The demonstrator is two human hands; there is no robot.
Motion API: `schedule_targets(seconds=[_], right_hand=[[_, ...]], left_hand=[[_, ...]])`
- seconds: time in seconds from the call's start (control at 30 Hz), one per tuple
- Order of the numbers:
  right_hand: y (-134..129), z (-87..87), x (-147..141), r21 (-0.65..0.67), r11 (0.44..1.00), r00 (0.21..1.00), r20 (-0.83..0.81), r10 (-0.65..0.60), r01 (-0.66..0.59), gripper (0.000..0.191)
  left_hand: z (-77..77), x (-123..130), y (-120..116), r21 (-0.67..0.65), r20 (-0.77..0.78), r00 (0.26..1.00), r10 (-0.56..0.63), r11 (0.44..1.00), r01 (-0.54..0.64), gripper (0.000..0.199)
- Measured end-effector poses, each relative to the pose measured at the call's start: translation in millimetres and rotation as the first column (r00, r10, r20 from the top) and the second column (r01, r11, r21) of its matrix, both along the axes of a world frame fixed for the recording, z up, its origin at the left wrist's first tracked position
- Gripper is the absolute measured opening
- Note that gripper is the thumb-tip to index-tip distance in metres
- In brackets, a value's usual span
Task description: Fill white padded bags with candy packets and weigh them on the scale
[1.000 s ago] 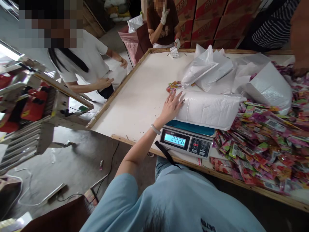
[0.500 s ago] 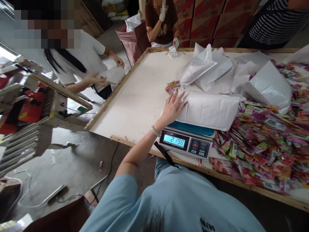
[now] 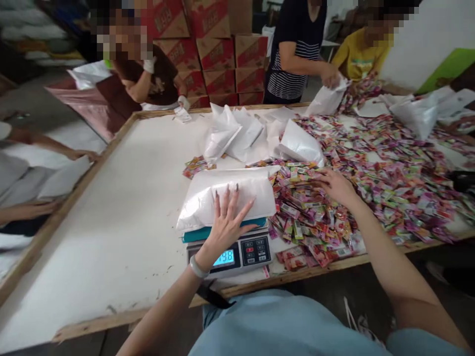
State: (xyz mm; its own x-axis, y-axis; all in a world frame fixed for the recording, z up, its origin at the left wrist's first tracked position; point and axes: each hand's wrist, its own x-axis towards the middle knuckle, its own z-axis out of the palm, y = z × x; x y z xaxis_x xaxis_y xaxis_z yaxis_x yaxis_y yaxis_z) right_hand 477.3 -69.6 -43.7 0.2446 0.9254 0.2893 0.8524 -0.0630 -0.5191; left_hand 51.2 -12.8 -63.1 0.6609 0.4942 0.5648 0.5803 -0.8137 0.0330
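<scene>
A filled white mailer bag (image 3: 252,193) lies across the blue-topped digital scale (image 3: 233,264) in front of me. My left hand (image 3: 228,217) is open, its fingers spread on the bag's near face, and its wrist covers part of the lit display. On the right, my right hand (image 3: 339,188) is over the heap of small colourful snack packets (image 3: 308,217), fingers stretched out and touching packets at the heap's near left part. Nothing clearly shows in its grasp. Behind the bag a few more packets (image 3: 198,165) lie on the white tabletop (image 3: 122,198).
Several filled white bags (image 3: 222,133) stand behind the scale. A wooden rim (image 3: 74,195) edges the table. Co-workers stand around it; one in a striped top (image 3: 291,64) handles a white bag (image 3: 326,99). Red cartons (image 3: 215,54) are stacked behind, beside a pink-lined bin (image 3: 85,99).
My view has swung right. My left hand has slid from the bag's left end to its middle, still spread. My right hand has come into view over the packets.
</scene>
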Motion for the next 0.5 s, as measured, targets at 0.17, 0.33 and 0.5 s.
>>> schedule_targets(seconds=[0.17, 0.33, 0.5], right_hand=[[-9.7, 7.1, -23.1, 0.175, 0.984, 0.997, 0.060, -0.049, 0.038, 0.039], [3.1, 3.4, -28.1, 0.214, 0.928, 0.941, -0.223, -0.257, 0.304, 0.049], [19.2, 11.1, -60.3, 0.178, 0.968, 0.889, -0.451, -0.078, 0.176, 0.054]], left_hand=[[4.9, -6.7, 1.1, 0.081, 0.058, 0.998, -0.011, 0.997, 0.006, 0.114], [11.1, -2.1, 1.8, 0.085, 0.032, 0.999, -0.014, 0.996, 0.011, 0.121], [9.2, 4.4, -1.3, 0.148, 0.020, 1.000, 0.005, 0.989, -0.008, 0.122]])
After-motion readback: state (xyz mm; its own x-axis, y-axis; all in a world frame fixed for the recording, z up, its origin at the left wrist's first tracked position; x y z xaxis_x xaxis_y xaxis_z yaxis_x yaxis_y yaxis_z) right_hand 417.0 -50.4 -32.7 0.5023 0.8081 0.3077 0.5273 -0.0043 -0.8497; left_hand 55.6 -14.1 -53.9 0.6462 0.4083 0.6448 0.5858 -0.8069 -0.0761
